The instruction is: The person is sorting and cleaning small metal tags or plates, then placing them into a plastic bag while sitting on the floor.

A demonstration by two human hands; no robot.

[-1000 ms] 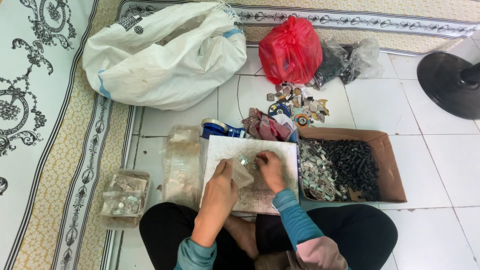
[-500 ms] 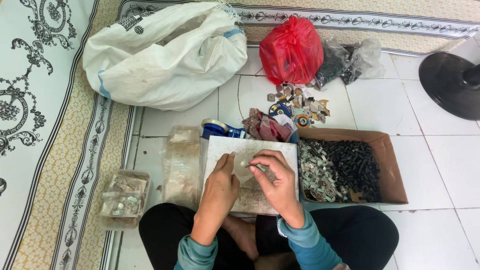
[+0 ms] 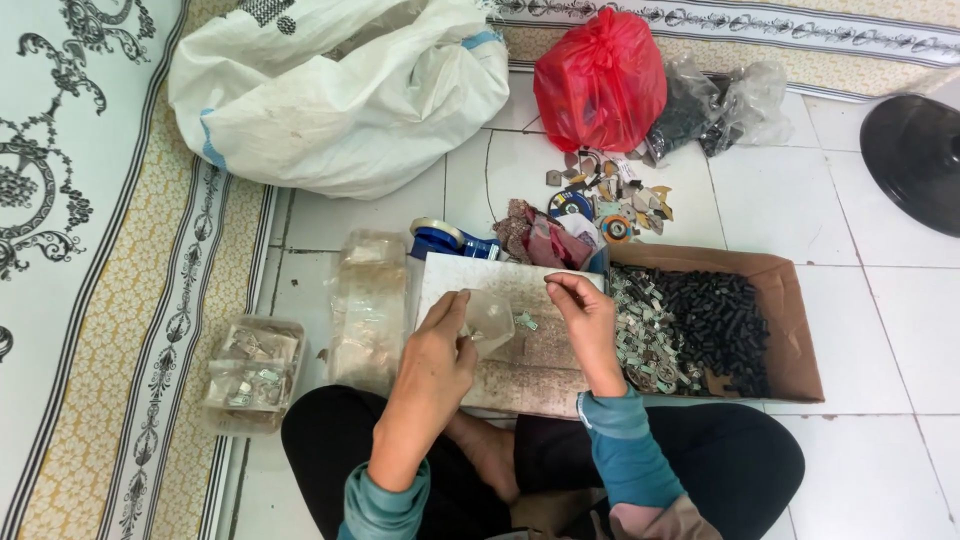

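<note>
Small clear plastic bag (image 3: 488,322) sits in the left hand (image 3: 432,352), held open above the white board (image 3: 520,345) on the person's lap. Left fingers are closed on the bag's edge, mouth turned toward the right hand (image 3: 590,325). Right hand is pinched narrow; whether anything lies between the fingertips cannot be told. A small metal piece (image 3: 527,321) shows just beside the bag's mouth.

Change noted: half a second ago both hands lay low and close together on the board, the right one flat over the bag. Now the right hand is raised and drawn aside, and the bag stands clear in view. Judgement: one small piece is being passed to the bag, one at a time.

Surroundings: cardboard box (image 3: 790,330) just right of the board, holding dark small parts and pale metal bits. Stack of clear bags (image 3: 368,305) just left of the board; further left, a clear tub (image 3: 250,372) of filled bags. Beyond the board, a blue tape dispenser (image 3: 448,240), loose scraps (image 3: 600,195), a red bag (image 3: 598,80) and a large white sack (image 3: 340,90).
</note>
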